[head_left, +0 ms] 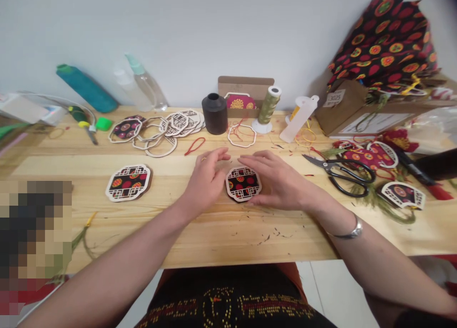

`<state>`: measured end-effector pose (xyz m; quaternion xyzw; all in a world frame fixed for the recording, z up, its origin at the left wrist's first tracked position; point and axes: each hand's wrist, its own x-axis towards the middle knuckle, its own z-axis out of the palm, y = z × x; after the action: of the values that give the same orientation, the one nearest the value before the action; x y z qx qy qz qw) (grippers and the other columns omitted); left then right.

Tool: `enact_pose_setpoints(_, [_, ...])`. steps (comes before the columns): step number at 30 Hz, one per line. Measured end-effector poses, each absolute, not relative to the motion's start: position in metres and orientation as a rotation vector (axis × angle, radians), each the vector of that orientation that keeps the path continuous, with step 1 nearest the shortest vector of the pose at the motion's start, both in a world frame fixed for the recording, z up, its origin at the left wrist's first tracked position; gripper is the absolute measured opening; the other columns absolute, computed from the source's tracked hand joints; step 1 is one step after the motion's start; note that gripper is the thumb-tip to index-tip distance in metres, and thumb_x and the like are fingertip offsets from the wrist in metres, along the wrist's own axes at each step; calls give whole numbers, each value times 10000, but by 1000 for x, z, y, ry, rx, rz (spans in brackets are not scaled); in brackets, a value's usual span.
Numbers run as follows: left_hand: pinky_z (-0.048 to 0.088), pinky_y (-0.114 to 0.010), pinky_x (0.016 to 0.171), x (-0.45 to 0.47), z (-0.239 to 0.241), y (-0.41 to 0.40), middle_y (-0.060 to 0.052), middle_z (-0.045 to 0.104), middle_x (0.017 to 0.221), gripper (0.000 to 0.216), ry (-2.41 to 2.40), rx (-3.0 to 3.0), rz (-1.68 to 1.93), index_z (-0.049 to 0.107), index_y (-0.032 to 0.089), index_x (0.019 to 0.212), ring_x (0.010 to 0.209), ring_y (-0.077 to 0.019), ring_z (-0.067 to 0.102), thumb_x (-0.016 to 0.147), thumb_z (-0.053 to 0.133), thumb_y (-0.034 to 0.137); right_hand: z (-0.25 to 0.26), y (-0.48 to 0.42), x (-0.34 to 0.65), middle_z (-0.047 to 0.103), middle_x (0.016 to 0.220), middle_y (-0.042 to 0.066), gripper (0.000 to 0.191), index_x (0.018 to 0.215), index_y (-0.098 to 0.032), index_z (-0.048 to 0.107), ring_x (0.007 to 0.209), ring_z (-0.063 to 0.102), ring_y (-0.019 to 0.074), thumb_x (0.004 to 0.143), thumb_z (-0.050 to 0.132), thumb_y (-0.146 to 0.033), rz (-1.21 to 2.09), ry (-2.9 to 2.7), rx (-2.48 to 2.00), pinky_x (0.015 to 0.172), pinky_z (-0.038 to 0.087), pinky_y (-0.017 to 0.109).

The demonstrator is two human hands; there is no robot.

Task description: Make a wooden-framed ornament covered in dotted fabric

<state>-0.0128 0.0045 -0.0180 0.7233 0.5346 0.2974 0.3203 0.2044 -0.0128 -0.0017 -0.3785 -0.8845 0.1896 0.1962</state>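
A small wooden lattice frame over black fabric with red and yellow dots (243, 183) lies flat on the wooden table (221, 233). My left hand (207, 180) rests against its left edge and my right hand (276, 183) against its right edge, fingers spread and curved around it. Neither hand lifts it. A second finished frame (128, 182) of the same kind lies to the left, apart from both hands.
Black scissors (342, 174) lie right of my right hand. Behind are a black thread spool (214, 114), a green spool (268, 106), a white bobbin (299, 118), several loose wooden frames (167, 128), bottles (148, 87), and patterned fabric (385, 42) on a box.
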Motion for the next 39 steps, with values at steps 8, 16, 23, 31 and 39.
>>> enact_pose_setpoints(8, [372,-509,1072,-9,-9,0,-112,614,1295,721,1377,1911,641,449,199,1391,1324,-306,412,743,700,390,-8,-2,227,744,1037,96,446,1302,-125,586,923,665,191,883,437,-88,595,-2071,-1321,838,520,369])
enact_pose_setpoints(16, [201,-595,1124,-5,-9,-3,-167,501,1424,1090,1269,2196,329,284,196,1488,1397,-395,242,592,833,488,-9,-5,222,760,967,84,542,1268,-110,618,864,680,167,779,401,-23,628,-2078,-1393,786,511,321])
enact_pose_setpoints(23, [204,-575,1099,-4,-13,-3,-148,541,1394,1023,1249,2269,291,246,191,1496,1368,-383,272,658,785,424,-14,-2,223,762,956,102,521,1264,-56,620,855,680,177,787,412,-37,570,-2111,-1405,801,507,316])
enact_pose_setpoints(31, [184,-571,1091,-3,-13,-4,-131,554,1398,1003,1276,2262,269,236,192,1493,1354,-387,273,673,768,418,-13,-1,222,764,943,79,531,1263,-97,624,793,661,155,778,413,-45,569,-2114,-1434,747,490,296])
enact_pose_setpoints(39, [182,-570,1085,-3,-14,-5,-126,561,1392,966,1265,2277,301,237,219,1493,1353,-385,287,696,744,423,-14,0,223,761,950,86,532,1273,-91,619,789,654,161,781,420,-58,577,-2122,-1435,761,489,314])
